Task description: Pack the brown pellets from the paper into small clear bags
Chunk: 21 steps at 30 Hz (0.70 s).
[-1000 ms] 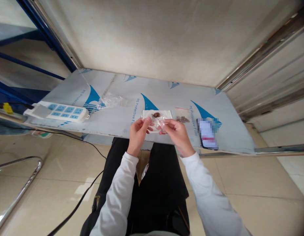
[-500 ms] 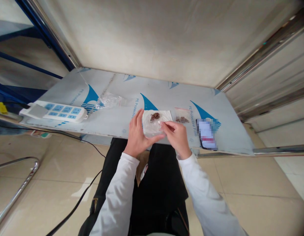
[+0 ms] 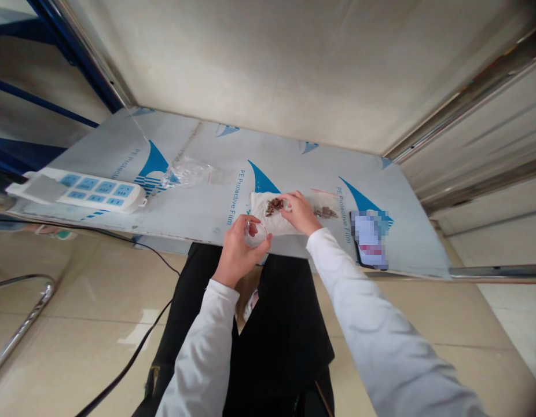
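Observation:
My left hand (image 3: 239,252) is curled around a small clear round dish (image 3: 256,233), held above the table's front edge. A white paper tissue (image 3: 279,226) lies just beyond it, bearing a small heap of dark brown pieces (image 3: 274,206). My right hand (image 3: 300,213) comes in over the tissue from the right, its thumb and fingers bent together beside the heap. Something clear seems to show between those fingertips, too small to make out. To the right of that hand lies a clear zip bag (image 3: 326,205) with more brown pieces in it, partly covered by the hand.
A phone (image 3: 369,240) with a blurred screen lies near the right front edge of the film-covered table (image 3: 198,214). Crumpled clear plastic (image 3: 192,174) lies left of centre, and a white power strip (image 3: 98,190) at far left. A wall (image 3: 268,75) rises behind.
My left hand has drawn back toward me and left, now with the clear dish in its grip. My right hand has moved forward to the brown heap. The view has shifted slightly.

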{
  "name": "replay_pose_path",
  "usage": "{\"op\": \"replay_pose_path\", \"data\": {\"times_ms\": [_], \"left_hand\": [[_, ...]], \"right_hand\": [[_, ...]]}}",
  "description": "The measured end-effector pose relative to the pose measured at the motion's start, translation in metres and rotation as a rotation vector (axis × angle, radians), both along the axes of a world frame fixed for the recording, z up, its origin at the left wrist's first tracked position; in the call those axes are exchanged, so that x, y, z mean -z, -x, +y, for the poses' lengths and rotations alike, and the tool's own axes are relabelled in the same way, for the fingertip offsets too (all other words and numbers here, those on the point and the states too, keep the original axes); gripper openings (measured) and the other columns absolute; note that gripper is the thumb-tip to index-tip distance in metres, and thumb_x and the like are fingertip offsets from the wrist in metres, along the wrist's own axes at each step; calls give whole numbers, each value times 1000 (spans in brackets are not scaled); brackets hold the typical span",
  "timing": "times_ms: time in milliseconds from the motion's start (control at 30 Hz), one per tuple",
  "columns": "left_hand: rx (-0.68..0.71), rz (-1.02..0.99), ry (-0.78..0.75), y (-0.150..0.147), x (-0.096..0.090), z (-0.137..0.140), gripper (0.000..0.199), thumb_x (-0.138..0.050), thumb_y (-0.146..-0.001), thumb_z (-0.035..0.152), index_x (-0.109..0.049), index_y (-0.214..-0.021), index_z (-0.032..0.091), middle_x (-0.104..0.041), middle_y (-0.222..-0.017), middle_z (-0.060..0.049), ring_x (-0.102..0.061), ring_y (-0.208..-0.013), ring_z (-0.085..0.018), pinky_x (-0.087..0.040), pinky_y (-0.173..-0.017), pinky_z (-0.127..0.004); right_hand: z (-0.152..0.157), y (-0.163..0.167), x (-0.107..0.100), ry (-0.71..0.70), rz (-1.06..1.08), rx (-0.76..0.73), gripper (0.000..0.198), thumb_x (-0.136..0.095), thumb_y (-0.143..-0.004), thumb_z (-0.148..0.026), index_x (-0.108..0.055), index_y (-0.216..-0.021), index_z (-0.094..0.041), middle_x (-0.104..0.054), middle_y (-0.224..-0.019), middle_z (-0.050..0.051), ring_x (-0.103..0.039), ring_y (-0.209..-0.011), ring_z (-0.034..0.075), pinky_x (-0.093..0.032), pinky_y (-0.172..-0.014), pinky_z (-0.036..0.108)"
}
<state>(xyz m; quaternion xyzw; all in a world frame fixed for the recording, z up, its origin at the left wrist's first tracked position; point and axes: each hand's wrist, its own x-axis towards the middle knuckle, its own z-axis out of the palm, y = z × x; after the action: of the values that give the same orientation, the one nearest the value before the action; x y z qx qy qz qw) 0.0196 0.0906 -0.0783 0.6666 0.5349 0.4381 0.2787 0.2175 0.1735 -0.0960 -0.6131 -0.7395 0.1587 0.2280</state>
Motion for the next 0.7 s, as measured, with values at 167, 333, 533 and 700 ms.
{"op": "replay_pose_path", "data": {"times_ms": [167,333,533,700], "left_hand": [[9,-3,23,6,1,4,35,-68,-74,32,-50,-102,21,-56,-73,3,-55,-68,-12,-45,-71,-26],[51,0,63,8,8,7,34,-68,-73,31,-51,-101,20,-58,-74,2,-56,-68,-13,-45,-70,-25],[28,-30,56,5,12,8,36,-69,-72,33,-51,-102,20,-60,-76,1,-58,-71,-14,-46,-72,-27],[4,-82,28,-2,7,9,35,-70,-72,31,-51,-100,21,-59,-76,2,-59,-71,-14,-46,-72,-27]], "right_hand": [[15,7,10,8,-94,-90,28,-57,-80,-7,-71,-102,-15,-66,-100,11,-62,-91,19,-46,-89,31],[14,9,10,-29,-92,-28,26,-56,-83,-9,-73,-101,-16,-72,-98,12,-66,-91,21,-47,-89,33],[11,0,3,-86,3,25,22,-58,-84,-15,-75,-98,-19,-75,-101,10,-69,-91,21,-51,-88,35],[-21,15,-40,-178,295,24,24,-61,-85,-29,-75,-101,-18,-75,-101,9,-71,-86,21,-57,-83,34]]}}
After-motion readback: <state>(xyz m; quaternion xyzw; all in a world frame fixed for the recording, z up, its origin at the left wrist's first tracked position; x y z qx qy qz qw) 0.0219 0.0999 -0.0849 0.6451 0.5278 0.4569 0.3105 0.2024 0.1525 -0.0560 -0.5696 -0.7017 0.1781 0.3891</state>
